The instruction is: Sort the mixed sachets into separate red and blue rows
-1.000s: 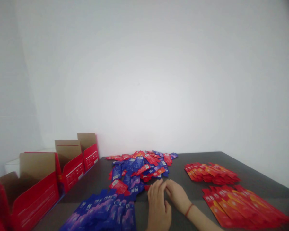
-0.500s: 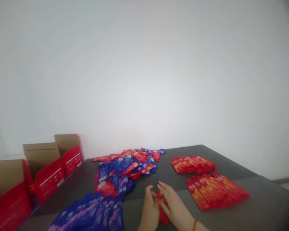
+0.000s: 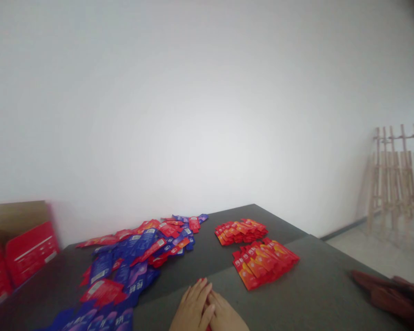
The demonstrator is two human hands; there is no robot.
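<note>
Close to the table's front edge, my left hand (image 3: pixel 190 307) and my right hand (image 3: pixel 224 311) are pressed together, fingers overlapping, around a red sachet (image 3: pixel 209 328). Only slivers of its red show, above the fingertips and below the palms; the rest is covered. Two fanned rows of red-orange sachets lie to the right of my hands, a nearer row (image 3: pixel 264 264) and a farther row (image 3: pixel 240 231). To the left is a loose, mixed pile of red and blue sachets (image 3: pixel 138 248). Blue sachets (image 3: pixel 100 318) lie overlapped at the lower left.
Red cardboard boxes with raised brown flaps (image 3: pixel 32 250) stand at the left. The dark table (image 3: pixel 207 271) backs onto a white wall. A dark reddish-brown object (image 3: pixel 393 294), unclear in kind, is at the lower right. Wooden racks (image 3: pixel 398 184) lean beyond the table.
The view has turned right, bringing the wooden racks and brown object into sight. My hands have closed together over the red sachet, which was more visible between them before.
</note>
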